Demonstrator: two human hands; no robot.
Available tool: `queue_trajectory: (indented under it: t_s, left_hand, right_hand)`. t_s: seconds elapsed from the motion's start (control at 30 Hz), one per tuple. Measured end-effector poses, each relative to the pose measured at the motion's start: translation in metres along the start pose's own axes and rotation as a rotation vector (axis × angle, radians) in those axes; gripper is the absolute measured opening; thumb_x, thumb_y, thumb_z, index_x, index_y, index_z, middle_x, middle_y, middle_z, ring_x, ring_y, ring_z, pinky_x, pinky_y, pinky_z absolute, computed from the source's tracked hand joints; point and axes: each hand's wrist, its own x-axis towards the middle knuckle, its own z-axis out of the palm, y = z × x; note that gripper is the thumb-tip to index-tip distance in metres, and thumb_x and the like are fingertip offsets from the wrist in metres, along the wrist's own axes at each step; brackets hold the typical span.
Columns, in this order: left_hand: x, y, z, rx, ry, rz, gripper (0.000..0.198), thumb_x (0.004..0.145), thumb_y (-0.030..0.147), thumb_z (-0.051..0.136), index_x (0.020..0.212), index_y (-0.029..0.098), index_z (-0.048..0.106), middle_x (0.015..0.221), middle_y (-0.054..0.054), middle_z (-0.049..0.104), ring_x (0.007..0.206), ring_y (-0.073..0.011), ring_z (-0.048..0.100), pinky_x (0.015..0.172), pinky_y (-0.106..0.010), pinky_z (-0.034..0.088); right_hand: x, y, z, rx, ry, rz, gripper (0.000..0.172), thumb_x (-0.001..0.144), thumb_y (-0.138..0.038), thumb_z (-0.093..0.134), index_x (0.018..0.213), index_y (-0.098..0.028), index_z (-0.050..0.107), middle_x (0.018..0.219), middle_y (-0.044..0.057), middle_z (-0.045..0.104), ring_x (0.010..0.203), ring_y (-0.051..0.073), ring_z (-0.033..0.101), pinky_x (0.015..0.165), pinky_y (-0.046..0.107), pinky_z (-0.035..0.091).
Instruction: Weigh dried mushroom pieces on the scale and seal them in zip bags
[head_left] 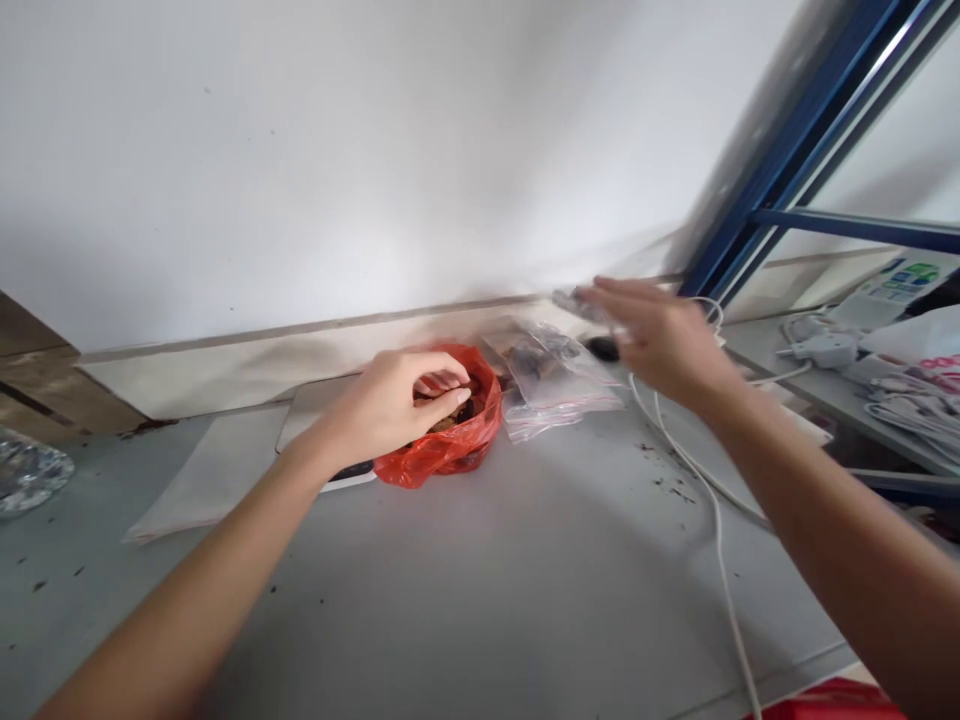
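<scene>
My left hand [401,405] is over a red plastic bag [439,455], its thumb and fingertips brought close together. Brown, dried-looking pieces [450,420] show inside the open bag. Whatever lies between those fingertips is too small to make out. Farther right, my right hand [656,325] is raised and smeared by motion, with its fingers pointing left. A blurred clear item [577,302] appears by its fingertips; whether it is held cannot be seen. Below and left of this hand, clear zip bags [559,395] with dark contents lie beside the red bag.
Behind the left wrist sits a flat white device [300,415], partly covered, next to a pale flat bag [214,470]. A white cable [720,540] crosses the grey tabletop [480,590]. Blue-framed shelving [832,220] with chargers stands right. A shiny clear object [30,475] is at far left.
</scene>
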Motion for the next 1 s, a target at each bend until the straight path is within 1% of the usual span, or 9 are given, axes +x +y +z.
queue_trajectory:
  t_s: [0.13, 0.2, 0.27, 0.43, 0.6, 0.7, 0.83, 0.93, 1.0]
  left_hand:
    - [0.001, 0.0, 0.009, 0.075, -0.062, -0.017, 0.018, 0.095, 0.028, 0.059, 0.089, 0.021, 0.074, 0.092, -0.003, 0.08, 0.077, -0.0194, 0.072, 0.07, -0.029, 0.055]
    - [0.0, -0.002, 0.009, 0.084, -0.102, -0.039, 0.019, 0.097, 0.03, 0.059, 0.094, 0.021, 0.076, 0.096, -0.002, 0.08, 0.079, -0.0182, 0.072, 0.069, -0.027, 0.054]
    - [-0.002, -0.002, 0.005, 0.086, -0.162, -0.066, 0.02, 0.098, 0.033, 0.059, 0.102, 0.022, 0.076, 0.102, -0.001, 0.081, 0.084, -0.0179, 0.072, 0.069, -0.026, 0.052]
    - [-0.016, -0.004, -0.008, 0.094, -0.245, -0.131, 0.026, 0.1, 0.042, 0.059, 0.107, 0.024, 0.076, 0.105, 0.0, 0.08, 0.083, -0.0171, 0.071, 0.07, -0.026, 0.051]
    - [-0.033, -0.016, -0.026, 0.115, -0.204, -0.193, 0.03, 0.099, 0.047, 0.056, 0.106, 0.025, 0.076, 0.105, 0.0, 0.08, 0.086, -0.0191, 0.071, 0.07, -0.028, 0.048]
    - [-0.044, -0.026, -0.045, 0.119, -0.203, -0.248, 0.034, 0.097, 0.051, 0.054, 0.1, 0.024, 0.074, 0.101, -0.001, 0.079, 0.088, -0.0209, 0.07, 0.073, -0.029, 0.048]
    - [-0.062, -0.038, -0.078, 0.218, -0.339, -0.411, 0.034, 0.093, 0.049, 0.049, 0.094, 0.023, 0.072, 0.096, -0.002, 0.078, 0.085, -0.0226, 0.069, 0.071, -0.03, 0.047]
    - [-0.076, -0.051, -0.099, 0.261, -0.457, -0.555, 0.03, 0.089, 0.046, 0.051, 0.098, 0.025, 0.071, 0.105, -0.001, 0.078, 0.092, -0.0234, 0.07, 0.076, -0.03, 0.048]
    - [-0.083, -0.058, -0.108, 0.281, -0.511, -0.622, 0.03, 0.089, 0.046, 0.052, 0.101, 0.026, 0.071, 0.11, -0.001, 0.078, 0.097, -0.0239, 0.069, 0.078, -0.03, 0.048]
  right_hand:
    - [-0.014, 0.012, 0.039, -0.048, -0.246, -0.067, 0.069, 0.095, -0.05, 0.057, 0.155, -0.016, 0.056, 0.165, 0.017, 0.044, 0.156, 0.042, 0.034, 0.124, 0.067, 0.034]
    - [-0.017, 0.01, 0.042, -0.027, -0.301, -0.01, 0.084, 0.093, -0.068, 0.054, 0.16, -0.018, 0.049, 0.17, 0.014, 0.037, 0.159, 0.043, 0.026, 0.126, 0.065, 0.03]
    - [-0.014, 0.005, 0.036, 0.019, -0.294, 0.063, 0.084, 0.093, -0.075, 0.048, 0.159, -0.023, 0.051, 0.17, 0.01, 0.038, 0.157, 0.043, 0.031, 0.126, 0.065, 0.03]
    - [0.003, -0.015, 0.024, 0.102, -0.214, 0.062, 0.066, 0.1, -0.066, 0.039, 0.138, -0.024, 0.072, 0.153, 0.009, 0.062, 0.149, 0.041, 0.048, 0.123, 0.063, 0.036]
    - [0.025, -0.051, 0.036, 0.105, -0.243, -0.075, 0.048, 0.097, -0.051, 0.051, 0.122, -0.022, 0.079, 0.129, 0.01, 0.077, 0.123, 0.035, 0.07, 0.105, 0.048, 0.054]
    - [0.041, -0.077, 0.042, 0.134, -0.396, -0.13, 0.037, 0.093, -0.043, 0.056, 0.112, -0.023, 0.082, 0.117, 0.007, 0.081, 0.107, 0.03, 0.074, 0.093, 0.04, 0.057]
    - [0.064, -0.116, 0.046, 0.124, -0.714, -0.148, 0.029, 0.087, -0.037, 0.061, 0.102, -0.025, 0.083, 0.108, 0.006, 0.082, 0.093, 0.027, 0.073, 0.077, 0.035, 0.054]
    - [0.076, -0.143, 0.049, 0.145, -0.817, -0.102, 0.029, 0.085, -0.039, 0.062, 0.103, -0.026, 0.082, 0.108, 0.005, 0.081, 0.092, 0.026, 0.072, 0.074, 0.033, 0.053]
    - [0.081, -0.154, 0.055, 0.103, -0.85, -0.039, 0.022, 0.084, -0.038, 0.064, 0.092, -0.026, 0.081, 0.096, 0.005, 0.08, 0.081, 0.024, 0.07, 0.067, 0.033, 0.051]
